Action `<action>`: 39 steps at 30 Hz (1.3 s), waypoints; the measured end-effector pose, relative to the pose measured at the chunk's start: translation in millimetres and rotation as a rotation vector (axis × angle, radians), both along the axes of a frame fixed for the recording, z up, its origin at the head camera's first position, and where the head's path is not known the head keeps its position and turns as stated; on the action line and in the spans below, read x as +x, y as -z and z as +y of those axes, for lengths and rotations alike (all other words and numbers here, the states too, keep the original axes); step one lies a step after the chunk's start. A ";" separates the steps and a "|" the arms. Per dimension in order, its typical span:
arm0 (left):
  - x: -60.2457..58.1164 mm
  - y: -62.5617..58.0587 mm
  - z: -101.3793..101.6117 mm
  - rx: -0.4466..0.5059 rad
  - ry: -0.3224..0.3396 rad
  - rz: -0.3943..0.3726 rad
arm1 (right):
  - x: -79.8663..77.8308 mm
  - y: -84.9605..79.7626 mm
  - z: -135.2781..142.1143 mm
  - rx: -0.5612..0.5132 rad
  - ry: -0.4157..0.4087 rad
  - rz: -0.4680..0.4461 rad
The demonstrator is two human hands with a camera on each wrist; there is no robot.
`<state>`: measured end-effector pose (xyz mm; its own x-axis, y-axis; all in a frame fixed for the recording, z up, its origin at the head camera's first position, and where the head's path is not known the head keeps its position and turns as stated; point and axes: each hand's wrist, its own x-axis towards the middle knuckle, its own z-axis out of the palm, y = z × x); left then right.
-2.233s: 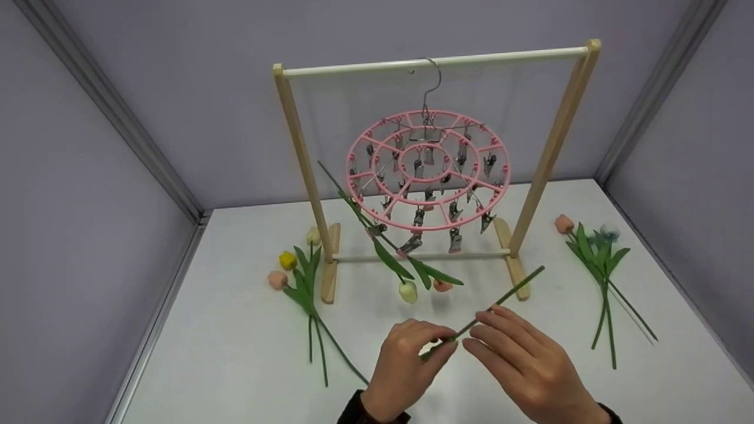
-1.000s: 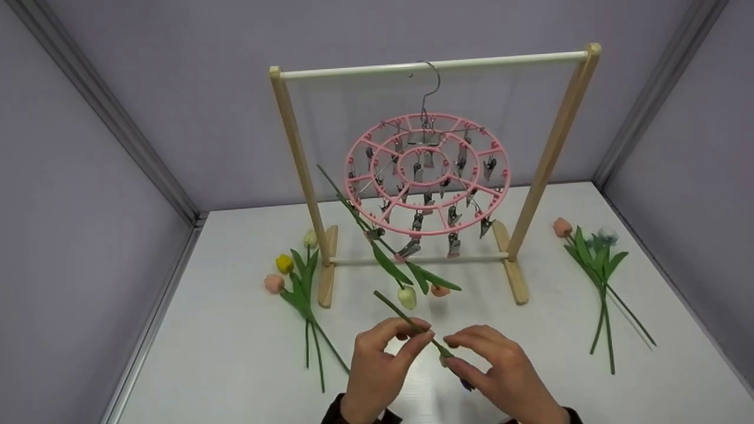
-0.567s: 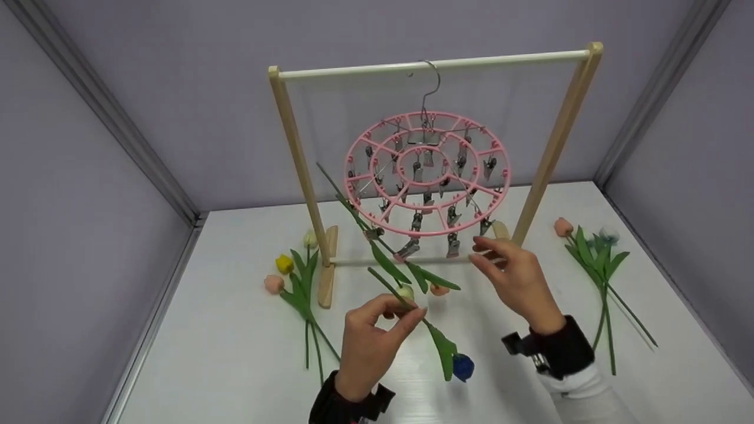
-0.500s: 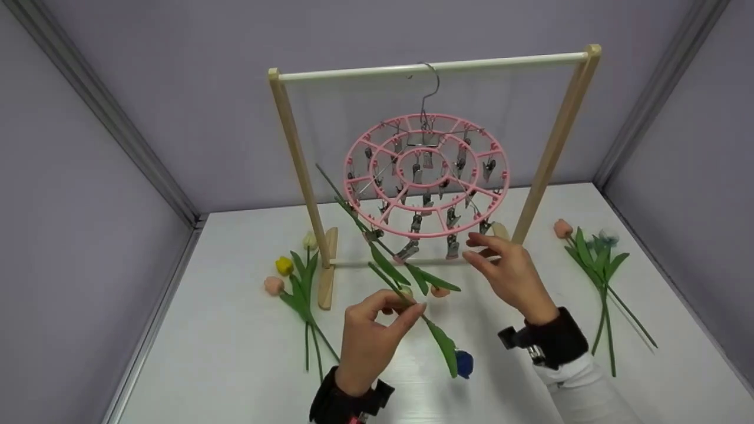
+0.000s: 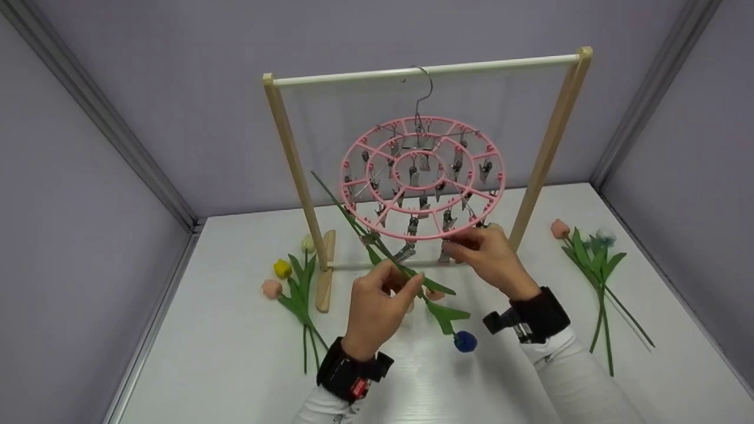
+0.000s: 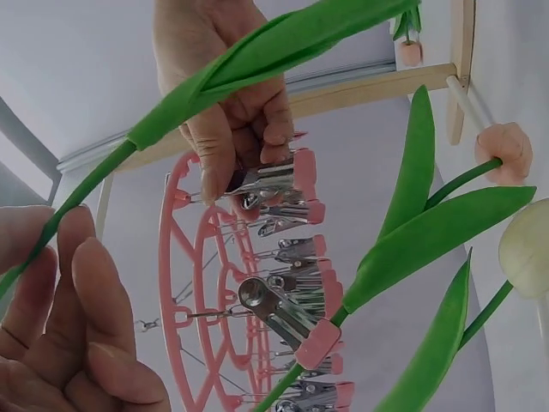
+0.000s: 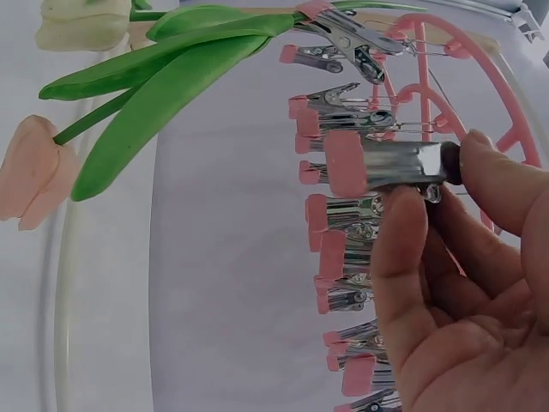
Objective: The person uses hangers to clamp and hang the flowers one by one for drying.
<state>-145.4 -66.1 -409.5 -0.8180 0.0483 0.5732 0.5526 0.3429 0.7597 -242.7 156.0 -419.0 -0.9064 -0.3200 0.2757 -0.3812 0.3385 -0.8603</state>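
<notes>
My left hand [image 5: 377, 312] pinches the green stem of a blue tulip [image 5: 465, 341] between thumb and fingers. The flower points down to the right, and its leaves [image 6: 257, 60] cross the left wrist view. Up at the front edge of a round pink clip hanger [image 5: 433, 237], my right hand [image 5: 492, 259] pinches a metal clip [image 7: 395, 161] by its handle end. That clip's pink-tipped jaws look closed, with nothing between them. A neighbouring clip [image 6: 287, 318] grips stems of hanging tulips, one pink [image 7: 36, 172] and one white [image 7: 86, 21], left of my right hand.
The hanger hooks over the white bar [image 5: 500, 64] of a stand with wooden posts [image 5: 548, 153]. Yellow [image 5: 282, 268], pink and white tulips lie at the left of the white table [image 5: 235, 353]. At the right lie pink [image 5: 560, 228] and pale blue tulips [image 5: 605, 237].
The tulip has been turned in the hands, its blue flower now showing at lower right. My right hand left it and rose to the clip. My left hand moved up with the stem.
</notes>
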 end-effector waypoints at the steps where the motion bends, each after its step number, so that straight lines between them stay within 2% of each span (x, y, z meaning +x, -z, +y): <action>1: -2.0 0.4 0.0 -0.006 -0.008 -0.007 | 0.1 -0.2 -0.4 -0.007 -0.010 -0.004; 4: -7.7 1.3 -0.2 -0.010 -0.034 -0.034 | 1.5 -0.5 -2.3 -0.008 -0.020 -0.020; 9: -15.1 3.3 -0.9 0.007 -0.092 -0.112 | 4.5 -1.3 -7.3 0.063 -0.006 0.002; 14: -20.4 6.3 -0.7 0.036 -0.108 -0.162 | 5.8 -2.5 -13.1 0.104 -0.006 0.020; 18: -23.6 7.4 -1.0 0.047 -0.114 -0.179 | 6.5 -1.8 -18.0 0.091 0.012 0.020; 21: -25.8 8.5 -0.8 0.042 -0.126 -0.190 | 9.3 -0.4 -22.5 0.027 0.073 0.012; 25: -27.6 8.1 0.5 0.041 -0.138 -0.205 | 16.1 0.7 -29.8 -0.162 0.162 -0.024; 30: -29.3 5.1 2.4 0.053 -0.135 -0.210 | 27.2 1.3 -36.3 -0.360 0.215 -0.061; 34: -30.1 2.1 3.2 0.054 -0.134 -0.211 | 33.9 2.7 -38.6 -0.443 0.241 -0.097; 39: -30.9 -0.3 4.7 0.062 -0.139 -0.207 | 38.0 3.5 -40.3 -0.450 0.270 -0.108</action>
<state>-176.3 -61.4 -409.3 -0.9146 -0.1028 0.3910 0.3338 0.3537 0.8738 -204.7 115.8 -422.5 -0.9710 0.0568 0.2321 -0.2324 0.0013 -0.9726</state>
